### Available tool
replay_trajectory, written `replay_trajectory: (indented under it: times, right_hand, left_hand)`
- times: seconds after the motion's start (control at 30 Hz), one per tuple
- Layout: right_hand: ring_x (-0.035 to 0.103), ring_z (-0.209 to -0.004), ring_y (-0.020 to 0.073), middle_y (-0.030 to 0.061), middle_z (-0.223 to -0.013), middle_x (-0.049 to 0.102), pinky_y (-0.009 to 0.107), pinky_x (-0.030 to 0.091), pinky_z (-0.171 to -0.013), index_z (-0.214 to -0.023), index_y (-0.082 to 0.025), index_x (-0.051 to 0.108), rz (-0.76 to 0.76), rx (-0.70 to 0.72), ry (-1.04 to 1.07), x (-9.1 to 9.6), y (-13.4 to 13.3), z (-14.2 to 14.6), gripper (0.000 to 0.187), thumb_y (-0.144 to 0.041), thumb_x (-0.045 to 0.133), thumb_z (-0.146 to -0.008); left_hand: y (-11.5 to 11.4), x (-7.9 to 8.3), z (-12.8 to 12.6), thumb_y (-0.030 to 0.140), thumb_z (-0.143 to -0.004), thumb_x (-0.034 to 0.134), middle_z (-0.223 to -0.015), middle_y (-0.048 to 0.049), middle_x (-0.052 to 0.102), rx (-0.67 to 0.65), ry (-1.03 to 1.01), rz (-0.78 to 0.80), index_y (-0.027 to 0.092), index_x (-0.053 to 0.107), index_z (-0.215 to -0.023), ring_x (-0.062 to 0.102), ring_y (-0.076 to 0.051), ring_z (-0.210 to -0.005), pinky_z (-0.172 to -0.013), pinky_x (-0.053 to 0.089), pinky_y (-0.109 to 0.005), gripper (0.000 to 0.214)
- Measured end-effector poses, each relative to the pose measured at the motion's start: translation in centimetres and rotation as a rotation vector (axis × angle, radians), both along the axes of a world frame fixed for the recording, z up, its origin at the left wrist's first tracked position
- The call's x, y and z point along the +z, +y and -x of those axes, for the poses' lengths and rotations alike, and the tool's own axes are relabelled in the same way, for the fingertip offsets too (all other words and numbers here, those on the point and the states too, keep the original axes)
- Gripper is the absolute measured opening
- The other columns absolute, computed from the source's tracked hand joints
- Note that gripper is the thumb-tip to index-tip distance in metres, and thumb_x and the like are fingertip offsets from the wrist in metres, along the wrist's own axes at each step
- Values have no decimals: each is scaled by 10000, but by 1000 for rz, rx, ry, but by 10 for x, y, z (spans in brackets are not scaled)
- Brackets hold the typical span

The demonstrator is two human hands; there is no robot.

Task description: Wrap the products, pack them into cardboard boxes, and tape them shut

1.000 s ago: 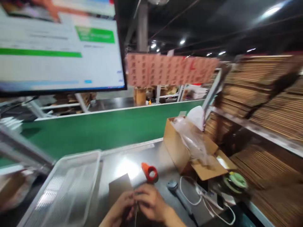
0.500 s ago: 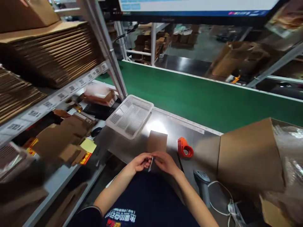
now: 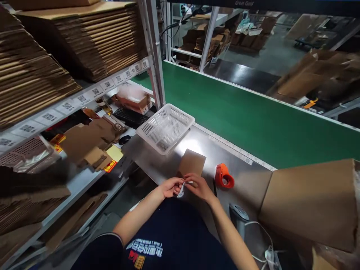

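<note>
My left hand (image 3: 170, 186) and my right hand (image 3: 198, 186) meet at the near edge of a steel table (image 3: 157, 161), both pinched on a small white slip of paper (image 3: 182, 190) held between them. Just beyond my fingers a flat brown cardboard piece (image 3: 192, 163) lies on the table. An orange tape dispenser (image 3: 224, 176) sits to the right of my right hand. A white perforated plastic basket (image 3: 165, 128) stands further back on the left.
A green conveyor belt (image 3: 239, 112) runs behind the table. A large cardboard box (image 3: 312, 202) fills the right side, with a handheld scanner (image 3: 239, 219) and white cable near it. Shelves at left hold stacked flat cartons (image 3: 56, 56), a keyboard (image 3: 131, 117) and a mouse (image 3: 124, 140).
My view has swung left and down, from the monitor and right shelves to the left shelves. My hands have stayed together at the table edge on the white slip.
</note>
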State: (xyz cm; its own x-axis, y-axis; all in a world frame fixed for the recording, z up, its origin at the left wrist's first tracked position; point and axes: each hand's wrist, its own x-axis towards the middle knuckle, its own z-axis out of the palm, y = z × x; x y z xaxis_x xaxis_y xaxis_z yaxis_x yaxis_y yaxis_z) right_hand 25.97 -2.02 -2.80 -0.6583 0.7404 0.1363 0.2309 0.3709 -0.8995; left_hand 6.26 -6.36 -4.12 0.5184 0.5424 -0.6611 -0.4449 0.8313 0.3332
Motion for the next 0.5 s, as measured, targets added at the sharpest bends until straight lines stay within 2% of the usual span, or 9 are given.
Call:
replay_trajectory:
  times: [0.07,0.13,0.2,0.27,0.4,0.5]
  right_hand:
    - [720,-1010,243,96,-1072,759,407,567,-916,-850,-227,745,35,-126,15,-3,3,-1,208,-417,691,-916]
    - [710,-1004,256,99,-1044,754,422,552,-932,-800,-219,722,46,-360,-7,-8,14,-4,262,-466,686,-883]
    - [684,-1041,280,119,-1054,738,452,520,-982,-772,-208,701,31,-595,-58,-17,34,-6,279,-475,671,-846]
    - [637,-1117,317,155,-1115,708,497,471,-1040,-756,-195,690,15,-760,-118,-30,58,-6,261,-449,663,-810]
    - [545,-1211,376,217,-1278,628,575,410,-1074,-756,-175,694,11,-951,-245,-57,94,1,204,-378,668,-759]
    - [523,-1239,377,217,-1318,613,587,397,-1085,-779,-173,696,-9,-989,-322,-71,100,6,185,-355,665,-769]
  left_hand:
    - [-2,-5,-1,210,-807,635,-558,77,368,-19,50,10,172,464,-693,233,-29,-447,-441,117,-178,210]
    - [-5,-12,1,199,-827,597,-554,73,367,-61,109,26,181,440,-687,233,-34,-449,-445,106,-180,211]
    - [-9,-21,3,177,-835,575,-560,71,368,-129,173,47,185,427,-689,227,-37,-450,-450,83,-182,208]
    - [-11,-31,7,161,-847,562,-557,79,337,-207,243,67,192,401,-675,194,-39,-448,-454,54,-190,237]
    - [-13,-45,12,197,-922,532,-577,92,279,-330,367,62,196,380,-675,144,-48,-465,-459,40,-200,291]
    - [-18,-54,17,252,-987,516,-590,91,277,-386,479,12,190,401,-687,150,-58,-475,-451,80,-206,327]
